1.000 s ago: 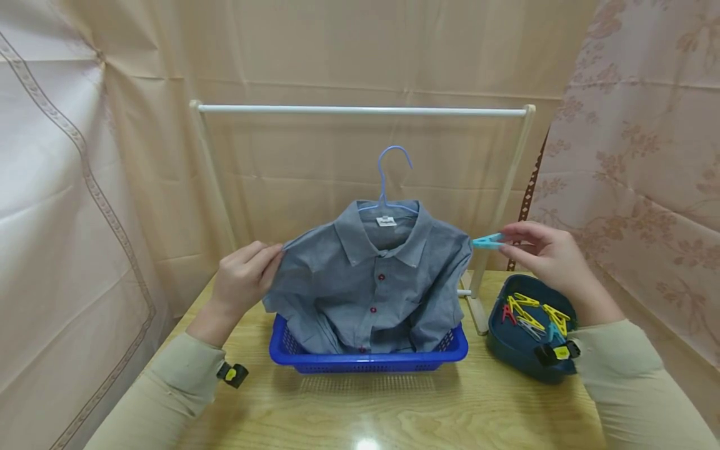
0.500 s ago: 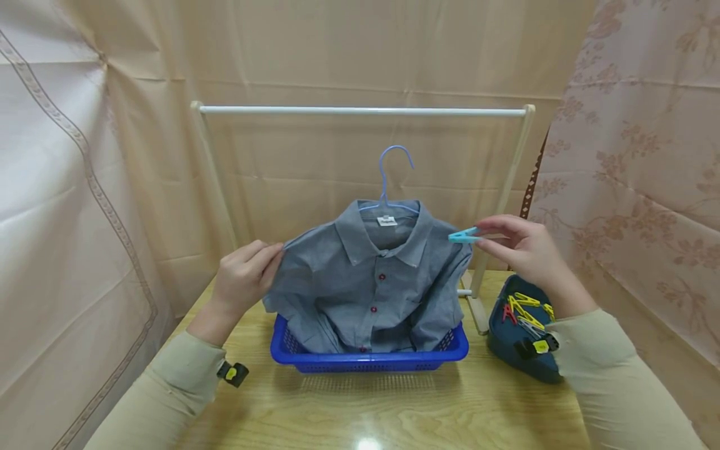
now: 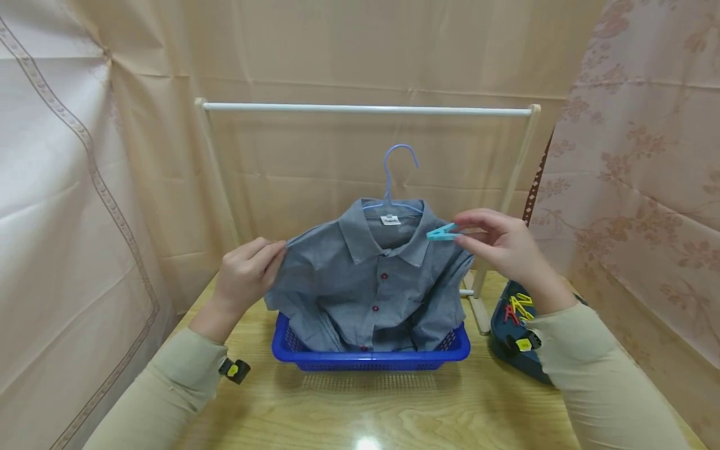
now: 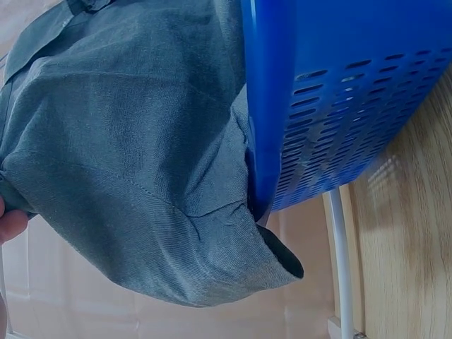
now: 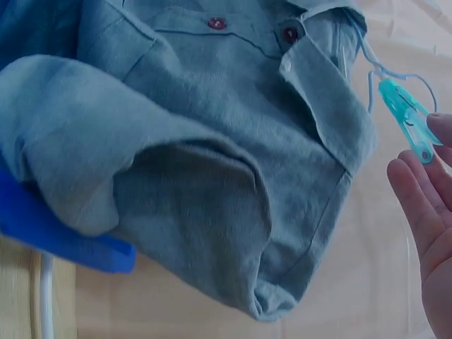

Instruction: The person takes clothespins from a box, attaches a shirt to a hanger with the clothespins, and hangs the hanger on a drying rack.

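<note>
A grey-blue button shirt (image 3: 337, 281) hangs on a purple-blue hanger (image 3: 388, 181), its lower part gathered in a blue plastic basket (image 3: 371, 360). My left hand (image 3: 244, 278) pinches the shirt's shoulder at the left; in the left wrist view only fingertips (image 4: 13, 224) show at the edge. With thumb and fingers my right hand (image 3: 503, 250) pinches a turquoise clothespin (image 3: 442, 233) by its handle end. That clothespin is in front of the shirt's right shoulder, close to the collar. The right wrist view shows the clothespin (image 5: 408, 120) apart from the fabric, near the hanger's wire.
Behind the shirt stands a rack with a white bar (image 3: 365, 109). A dark bin (image 3: 500, 340) with several coloured clothespins (image 3: 520, 306) is at the right, partly hidden by my right forearm. Wooden tabletop (image 3: 337, 412) lies in front; curtains surround it.
My right hand has moved left with the turquoise clothespin, from beside the shirt's right shoulder tip to near the collar. My left hand keeps its pinch on the shoulder.
</note>
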Action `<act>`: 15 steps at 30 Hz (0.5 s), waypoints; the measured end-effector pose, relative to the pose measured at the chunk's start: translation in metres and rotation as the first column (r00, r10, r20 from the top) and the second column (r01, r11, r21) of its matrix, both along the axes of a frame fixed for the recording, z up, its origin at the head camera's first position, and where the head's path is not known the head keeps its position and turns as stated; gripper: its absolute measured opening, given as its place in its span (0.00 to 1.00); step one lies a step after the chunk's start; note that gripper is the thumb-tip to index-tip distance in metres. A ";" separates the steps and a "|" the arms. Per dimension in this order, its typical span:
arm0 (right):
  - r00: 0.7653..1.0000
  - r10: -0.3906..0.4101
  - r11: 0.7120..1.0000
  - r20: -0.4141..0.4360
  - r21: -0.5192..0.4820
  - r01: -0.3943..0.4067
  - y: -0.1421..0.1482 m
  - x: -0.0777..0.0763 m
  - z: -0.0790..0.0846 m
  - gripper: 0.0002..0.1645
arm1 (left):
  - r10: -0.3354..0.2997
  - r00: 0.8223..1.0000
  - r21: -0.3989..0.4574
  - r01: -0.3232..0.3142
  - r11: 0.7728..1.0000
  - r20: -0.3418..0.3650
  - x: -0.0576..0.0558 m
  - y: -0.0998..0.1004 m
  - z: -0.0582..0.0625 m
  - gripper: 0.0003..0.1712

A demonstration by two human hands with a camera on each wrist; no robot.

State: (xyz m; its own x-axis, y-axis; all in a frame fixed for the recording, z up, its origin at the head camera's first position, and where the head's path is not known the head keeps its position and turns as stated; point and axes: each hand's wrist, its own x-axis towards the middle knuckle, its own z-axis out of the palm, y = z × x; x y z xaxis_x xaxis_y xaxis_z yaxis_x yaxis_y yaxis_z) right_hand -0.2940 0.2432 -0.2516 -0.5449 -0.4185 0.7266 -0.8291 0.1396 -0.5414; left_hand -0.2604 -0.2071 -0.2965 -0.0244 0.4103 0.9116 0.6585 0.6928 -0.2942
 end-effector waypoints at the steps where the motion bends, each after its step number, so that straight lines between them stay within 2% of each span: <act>1: 1.000 0.008 1.000 -0.003 -0.006 -0.008 -0.002 -0.001 0.000 0.21 | 0.001 1.000 0.000 -0.001 1.000 -0.001 0.000 0.000 0.000 0.08; 9: 0.998 0.056 0.996 0.010 -0.070 -0.055 -0.017 -0.004 0.001 0.20 | 0.002 1.000 -0.003 -0.002 1.000 0.000 0.000 -0.001 0.000 0.08; 15: 0.997 0.067 0.992 0.038 -0.105 -0.063 -0.028 -0.004 0.003 0.20 | -0.003 1.000 -0.004 0.003 1.000 0.004 0.000 -0.001 0.000 0.08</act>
